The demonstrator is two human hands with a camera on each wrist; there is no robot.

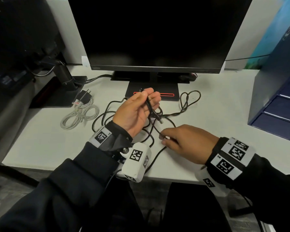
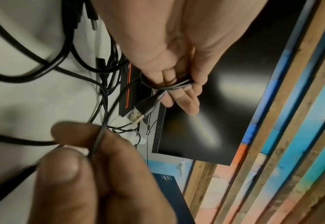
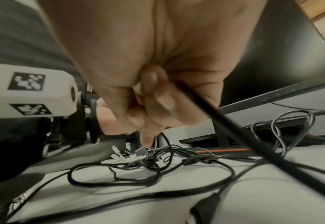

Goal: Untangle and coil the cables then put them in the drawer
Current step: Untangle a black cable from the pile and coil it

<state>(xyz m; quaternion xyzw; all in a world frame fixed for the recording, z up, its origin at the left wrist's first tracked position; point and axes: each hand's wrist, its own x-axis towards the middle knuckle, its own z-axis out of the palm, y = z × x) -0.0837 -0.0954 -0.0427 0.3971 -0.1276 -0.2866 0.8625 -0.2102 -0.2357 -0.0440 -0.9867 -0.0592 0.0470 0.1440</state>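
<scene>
A black cable (image 1: 105, 114) lies tangled in loops on the white desk (image 1: 40, 139). My left hand (image 1: 148, 99) is raised palm up and grips strands of this cable, wrapped round its fingers (image 2: 182, 98). A USB plug (image 1: 160, 121) dangles below that hand. My right hand (image 1: 163, 138) hovers low over the desk and pinches the same black cable (image 2: 98, 139) between thumb and forefinger. A taut stretch of the cable (image 3: 234, 128) runs out from the right hand. A white cable (image 1: 80, 118) lies loosely coiled at the left. A blue drawer unit (image 1: 278, 106) stands at the right.
A monitor (image 1: 154, 30) on a black base (image 1: 152, 96) stands straight ahead behind the cables. A black plug adapter (image 1: 85, 96) lies by the white cable. A second monitor stand (image 1: 65, 77) and its leads sit at the back left. The desk's front edge is under my wrists.
</scene>
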